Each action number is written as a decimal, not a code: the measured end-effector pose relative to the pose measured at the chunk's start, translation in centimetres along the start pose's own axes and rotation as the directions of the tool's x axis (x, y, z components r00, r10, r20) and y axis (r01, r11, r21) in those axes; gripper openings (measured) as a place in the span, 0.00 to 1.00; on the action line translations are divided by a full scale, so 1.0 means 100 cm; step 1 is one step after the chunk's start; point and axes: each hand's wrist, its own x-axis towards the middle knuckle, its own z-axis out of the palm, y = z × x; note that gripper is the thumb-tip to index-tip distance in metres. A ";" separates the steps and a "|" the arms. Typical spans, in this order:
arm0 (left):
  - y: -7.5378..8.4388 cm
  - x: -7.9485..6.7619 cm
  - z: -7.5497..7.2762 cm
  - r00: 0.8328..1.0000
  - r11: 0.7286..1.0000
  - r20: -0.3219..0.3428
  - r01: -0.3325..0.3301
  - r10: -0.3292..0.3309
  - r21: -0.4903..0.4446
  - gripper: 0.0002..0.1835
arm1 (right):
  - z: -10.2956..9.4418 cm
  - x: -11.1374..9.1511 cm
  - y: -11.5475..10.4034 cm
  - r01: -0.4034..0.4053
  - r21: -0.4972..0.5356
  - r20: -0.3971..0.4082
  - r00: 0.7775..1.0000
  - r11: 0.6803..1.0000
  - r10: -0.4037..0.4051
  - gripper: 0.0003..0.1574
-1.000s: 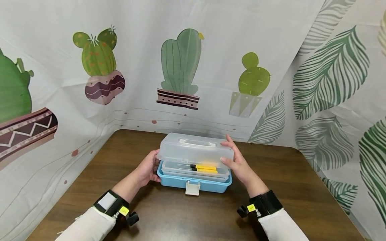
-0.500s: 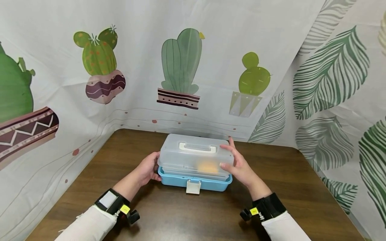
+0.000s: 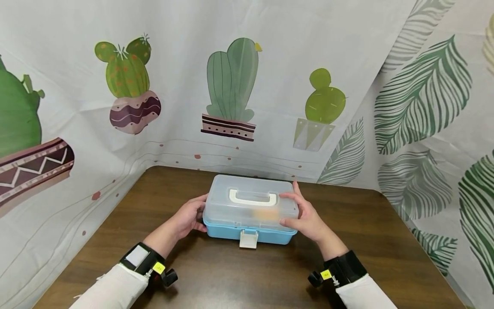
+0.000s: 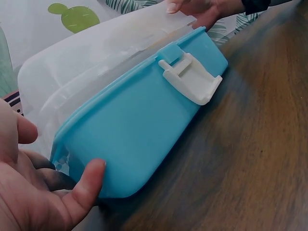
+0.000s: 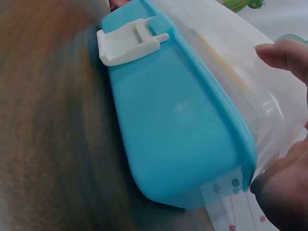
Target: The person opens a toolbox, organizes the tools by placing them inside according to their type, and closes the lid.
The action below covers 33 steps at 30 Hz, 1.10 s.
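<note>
A storage box stands on the table, with a light blue base [image 3: 227, 232] and a frosted clear lid [image 3: 224, 206] lowered over it. The lid carries a white handle [image 3: 252, 201]; a yellow-orange patch shows dimly through it. On the base's front, the white latch [image 4: 195, 82] hangs swung outward and down. My left hand [image 3: 191, 216] holds the left end of the base, thumb at the front corner and fingers curled behind the end. At the other end my right hand [image 3: 306, 216] grips the lid, its thumb on the front and a finger on top.
The brown wooden table [image 3: 247, 279] runs around the box. Close behind it hangs a white cloth [image 3: 173, 107] printed with cacti, and a leaf-patterned cloth [image 3: 424, 128] hangs on the right. Each wrist wears a black strap [image 3: 343, 267] with a small camera.
The lid has swung forward and down onto the base, covering the yellow-handled tools in the tray. My right hand has moved slightly down with it; my left hand has stayed at the left end.
</note>
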 end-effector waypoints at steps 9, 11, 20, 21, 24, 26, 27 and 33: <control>-0.004 0.003 -0.001 1.000 1.000 -0.025 0.006 -0.005 0.020 0.33 | 0.005 -0.004 0.000 0.006 -0.029 -0.008 1.000 1.000 -0.007 0.39; -0.004 0.004 -0.001 0.999 1.000 -0.034 0.003 -0.003 0.022 0.33 | 0.005 -0.004 -0.001 0.000 -0.039 -0.008 1.000 0.999 0.000 0.38; -0.005 0.004 -0.001 1.000 1.000 -0.021 -0.004 0.005 0.018 0.32 | 0.004 -0.002 -0.005 -0.030 -0.069 -0.002 1.000 0.997 0.030 0.38; -0.005 0.004 -0.001 1.000 1.000 -0.015 -0.003 0.003 0.015 0.32 | 0.004 -0.002 -0.005 -0.032 -0.067 0.001 0.999 0.997 0.032 0.38; -0.006 0.004 -0.001 1.000 1.000 0.004 -0.002 0.002 0.013 0.31 | 0.002 -0.002 -0.006 -0.037 -0.065 0.012 0.999 0.997 0.038 0.39; -0.006 0.004 -0.001 1.000 1.000 0.018 -0.004 0.004 0.015 0.31 | 0.001 -0.003 -0.007 -0.039 -0.056 0.021 0.999 0.998 0.041 0.39; -0.006 0.004 0.000 1.000 1.000 0.024 -0.001 0.000 0.010 0.31 | 0.000 -0.003 -0.007 -0.036 -0.058 0.027 0.999 0.998 0.037 0.40; -0.008 0.001 -0.004 0.994 0.998 0.105 0.024 -0.019 -0.051 0.29 | -0.004 -0.004 -0.008 -0.003 -0.067 0.046 0.999 0.998 0.006 0.41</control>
